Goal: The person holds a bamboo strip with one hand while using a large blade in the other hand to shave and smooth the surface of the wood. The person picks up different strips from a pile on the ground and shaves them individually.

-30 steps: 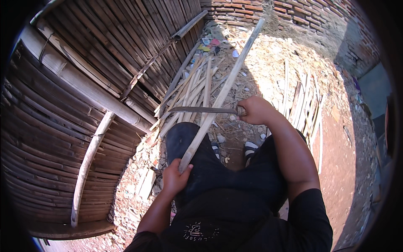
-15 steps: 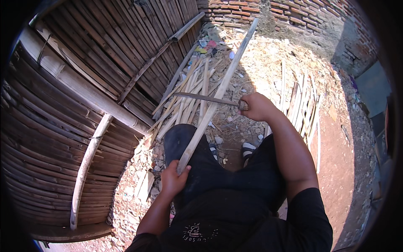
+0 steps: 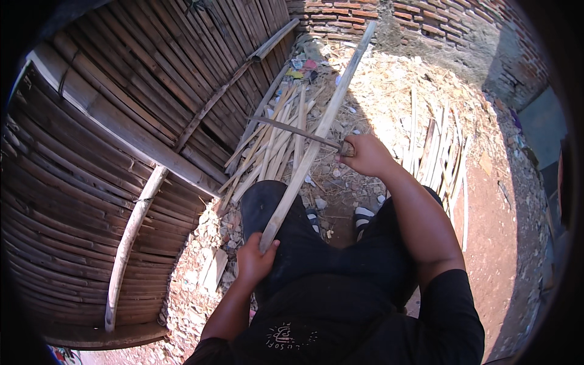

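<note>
A long pale bamboo strip point(image 3: 331, 112) slants from my lap up toward the brick wall, resting over my left thigh. Its near end is in my left hand point(image 3: 255, 260), with the fingers closed round it. My right hand point(image 3: 365, 154) grips the wooden handle of a machete point(image 3: 298, 131). The dark blade points left and lies across the strip, seeming to touch it about midway along. Whether the edge has bitten into the bamboo cannot be made out.
A heap of split bamboo strips point(image 3: 283, 131) lies on the ground ahead to the left, and another pile point(image 3: 441, 146) to the right. A bamboo-slat wall point(image 3: 109, 201) closes the left side. Beyond stands a brick wall point(image 3: 426, 30). Rubble and straw litter the ground.
The machete has tilted, its tip rising and its handle end shifting slightly left. My left hand still holds the strip's near end, and the view has shifted a little.
</note>
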The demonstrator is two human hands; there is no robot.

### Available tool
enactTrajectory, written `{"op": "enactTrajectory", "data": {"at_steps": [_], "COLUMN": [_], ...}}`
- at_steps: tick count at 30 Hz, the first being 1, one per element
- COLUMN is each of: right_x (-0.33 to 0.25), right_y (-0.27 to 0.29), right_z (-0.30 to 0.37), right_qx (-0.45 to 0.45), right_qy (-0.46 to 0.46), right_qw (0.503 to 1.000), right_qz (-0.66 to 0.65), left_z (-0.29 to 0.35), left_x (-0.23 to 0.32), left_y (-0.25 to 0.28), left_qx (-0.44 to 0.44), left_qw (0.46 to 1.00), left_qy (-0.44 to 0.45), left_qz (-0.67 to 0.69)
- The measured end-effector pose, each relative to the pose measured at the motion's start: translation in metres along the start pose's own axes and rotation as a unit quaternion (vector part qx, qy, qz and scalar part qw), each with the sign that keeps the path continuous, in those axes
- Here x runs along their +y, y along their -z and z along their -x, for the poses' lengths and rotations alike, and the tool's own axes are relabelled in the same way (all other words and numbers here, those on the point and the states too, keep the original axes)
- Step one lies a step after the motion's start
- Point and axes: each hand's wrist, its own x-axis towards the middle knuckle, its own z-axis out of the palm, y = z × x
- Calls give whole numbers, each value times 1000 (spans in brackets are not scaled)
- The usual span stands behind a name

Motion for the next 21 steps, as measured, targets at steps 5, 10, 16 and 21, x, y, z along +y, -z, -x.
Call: {"op": "enactTrajectory", "data": {"at_steps": [5,10,16,21], "right_x": [-13,-16,-21,-35], "right_y": [-19,-22,-29,-18], "right_z": [-8,-8,-7,-5], "right_qx": [106,121,144,172], "right_qy": [-163,-142,-108,-79], "right_qw": [900,832,798,782], "right_qz": [-390,-522,-576,-594], "left_z": [5,11,12,-17], "left_x": [15,23,26,68], "left_y": [3,3,14,104], "left_qx": [-9,3,-59,-64], "left_qw": [1000,997,994,990], "left_qy": [11,-28,-10,-119], "left_qz": [-13,-71,-92,-35]}}
